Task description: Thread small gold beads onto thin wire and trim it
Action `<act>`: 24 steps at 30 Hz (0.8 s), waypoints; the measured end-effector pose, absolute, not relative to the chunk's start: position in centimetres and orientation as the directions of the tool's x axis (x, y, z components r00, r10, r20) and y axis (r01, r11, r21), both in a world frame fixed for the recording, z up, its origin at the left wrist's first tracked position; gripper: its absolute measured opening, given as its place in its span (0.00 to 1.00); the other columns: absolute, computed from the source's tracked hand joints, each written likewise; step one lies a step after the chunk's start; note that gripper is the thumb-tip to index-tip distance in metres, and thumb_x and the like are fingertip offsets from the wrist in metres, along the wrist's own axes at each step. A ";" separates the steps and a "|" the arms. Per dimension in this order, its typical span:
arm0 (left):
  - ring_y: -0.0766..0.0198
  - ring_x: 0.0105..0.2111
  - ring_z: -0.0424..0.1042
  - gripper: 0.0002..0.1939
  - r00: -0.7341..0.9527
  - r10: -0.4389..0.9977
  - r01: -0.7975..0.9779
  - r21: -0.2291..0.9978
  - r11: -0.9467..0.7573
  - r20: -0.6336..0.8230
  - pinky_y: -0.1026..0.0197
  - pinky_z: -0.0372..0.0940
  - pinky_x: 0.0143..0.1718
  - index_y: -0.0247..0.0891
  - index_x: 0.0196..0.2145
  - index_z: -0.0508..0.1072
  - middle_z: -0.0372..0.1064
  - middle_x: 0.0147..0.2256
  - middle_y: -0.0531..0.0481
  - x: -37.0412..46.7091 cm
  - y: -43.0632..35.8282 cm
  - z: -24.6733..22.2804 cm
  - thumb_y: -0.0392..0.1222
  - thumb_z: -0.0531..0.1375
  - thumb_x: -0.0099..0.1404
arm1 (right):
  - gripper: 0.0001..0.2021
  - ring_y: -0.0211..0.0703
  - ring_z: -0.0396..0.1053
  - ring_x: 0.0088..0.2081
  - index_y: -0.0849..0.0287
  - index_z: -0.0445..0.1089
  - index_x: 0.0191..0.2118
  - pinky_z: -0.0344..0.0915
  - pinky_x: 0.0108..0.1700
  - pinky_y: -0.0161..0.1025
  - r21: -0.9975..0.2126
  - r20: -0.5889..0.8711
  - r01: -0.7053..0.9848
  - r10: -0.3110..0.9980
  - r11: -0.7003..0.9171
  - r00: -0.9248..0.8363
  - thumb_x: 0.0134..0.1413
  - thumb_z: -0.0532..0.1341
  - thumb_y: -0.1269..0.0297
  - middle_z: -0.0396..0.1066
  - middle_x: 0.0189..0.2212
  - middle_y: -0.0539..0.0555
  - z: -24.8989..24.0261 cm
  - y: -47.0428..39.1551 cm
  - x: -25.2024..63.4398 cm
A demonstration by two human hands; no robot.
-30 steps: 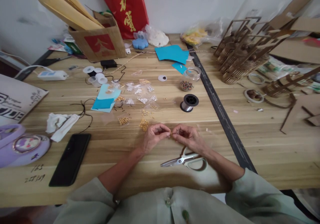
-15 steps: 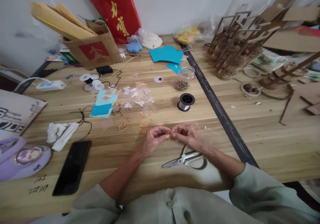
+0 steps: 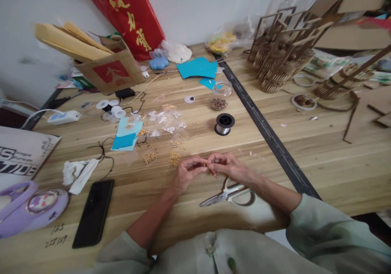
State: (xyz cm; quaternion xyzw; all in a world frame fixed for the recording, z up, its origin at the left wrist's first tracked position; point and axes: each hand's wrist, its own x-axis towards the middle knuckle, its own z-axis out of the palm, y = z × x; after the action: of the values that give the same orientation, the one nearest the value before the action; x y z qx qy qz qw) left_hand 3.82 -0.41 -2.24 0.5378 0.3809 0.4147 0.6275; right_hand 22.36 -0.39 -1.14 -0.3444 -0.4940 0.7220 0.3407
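Left hand (image 3: 187, 172) and right hand (image 3: 227, 167) unchanged over last second: fingertips pinched together on tiny gold bead (image 3: 206, 165). Bead pile (image 3: 174, 157) at 10 o'clock, scissors (image 3: 229, 194) at 5. Fiddly work ongoing, no progress visible.

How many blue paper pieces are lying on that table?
3 groups, though sheets overlap, so more may be hidden: a large blue sheet at the far side, a small scrap just in front of it, and stacked light-and-dark blue pieces left of the bead bags.

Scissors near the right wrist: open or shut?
Slightly open. The scissors lie flat on the table, their blades parted a little toward the tips, untouched by either hand.
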 end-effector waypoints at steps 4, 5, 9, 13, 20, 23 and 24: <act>0.67 0.30 0.70 0.08 0.363 0.932 -0.145 0.986 0.081 -0.023 0.66 0.65 0.34 0.37 0.33 0.78 0.72 0.30 0.51 3.9 -0.4 -2.2 0.37 0.67 0.51 | 0.15 0.31 0.62 0.22 0.63 0.69 0.31 0.61 0.27 0.30 -0.947 -0.160 -0.157 0.833 -0.281 -0.529 0.49 0.65 0.53 0.65 0.20 0.47 -1.1 -0.4 22.3; 0.67 0.30 0.70 0.08 0.360 0.933 -0.143 0.986 0.085 -0.029 0.66 0.65 0.34 0.37 0.33 0.78 0.72 0.30 0.51 3.9 -0.4 -2.2 0.37 0.67 0.52 | 0.15 0.31 0.62 0.23 0.63 0.69 0.31 0.61 0.27 0.30 -0.946 -0.158 -0.160 0.833 -0.281 -0.529 0.49 0.65 0.54 0.65 0.20 0.47 -1.1 -0.4 22.3; 0.66 0.30 0.70 0.09 0.328 0.942 -0.112 0.988 0.109 -0.067 0.65 0.66 0.34 0.36 0.32 0.78 0.73 0.30 0.50 3.9 -0.5 -2.4 0.39 0.68 0.51 | 0.16 0.32 0.63 0.23 0.63 0.68 0.31 0.62 0.27 0.31 -0.951 -0.155 -0.155 0.844 -0.269 -0.513 0.48 0.65 0.52 0.65 0.20 0.47 -1.1 -0.4 22.2; 0.67 0.30 0.71 0.10 0.291 0.948 -0.096 0.982 0.161 -0.127 0.65 0.66 0.34 0.36 0.32 0.78 0.74 0.30 0.50 3.8 -0.5 -2.8 0.40 0.68 0.50 | 0.17 0.32 0.63 0.23 0.63 0.68 0.31 0.62 0.26 0.31 -0.960 -0.162 -0.125 0.860 -0.251 -0.484 0.47 0.65 0.52 0.65 0.21 0.48 -0.9 -0.5 22.1; 0.67 0.30 0.71 0.10 0.278 0.951 -0.102 0.980 0.171 -0.137 0.65 0.66 0.34 0.36 0.32 0.78 0.74 0.30 0.50 3.8 -0.4 -3.2 0.40 0.68 0.49 | 0.16 0.32 0.61 0.23 0.63 0.67 0.30 0.59 0.26 0.31 -0.979 -0.110 -0.108 0.889 -0.175 -0.445 0.48 0.65 0.53 0.65 0.22 0.48 -0.8 -0.8 22.0; 0.67 0.29 0.70 0.10 0.277 0.950 -0.107 0.978 0.178 -0.143 0.65 0.65 0.34 0.36 0.32 0.78 0.74 0.30 0.50 3.8 -0.4 -3.2 0.39 0.68 0.50 | 0.15 0.32 0.60 0.23 0.63 0.67 0.31 0.56 0.25 0.30 -0.987 -0.094 -0.074 0.895 -0.140 -0.437 0.50 0.64 0.54 0.64 0.22 0.48 -0.7 -0.8 22.0; 0.68 0.29 0.70 0.10 0.278 0.950 -0.112 0.977 0.180 -0.143 0.66 0.65 0.34 0.36 0.32 0.78 0.74 0.30 0.51 3.8 -0.4 -3.2 0.39 0.68 0.50 | 0.15 0.31 0.59 0.23 0.63 0.67 0.31 0.55 0.25 0.30 -0.990 -0.089 -0.061 0.897 -0.128 -0.433 0.50 0.63 0.54 0.64 0.22 0.48 -0.6 -0.8 22.0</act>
State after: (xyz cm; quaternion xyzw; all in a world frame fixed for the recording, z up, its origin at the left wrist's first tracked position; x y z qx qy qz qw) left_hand 3.82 -0.45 -3.17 0.4851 0.4317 0.4178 0.6354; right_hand 21.99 -0.85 -0.58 -0.3824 -0.5466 0.6465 0.3704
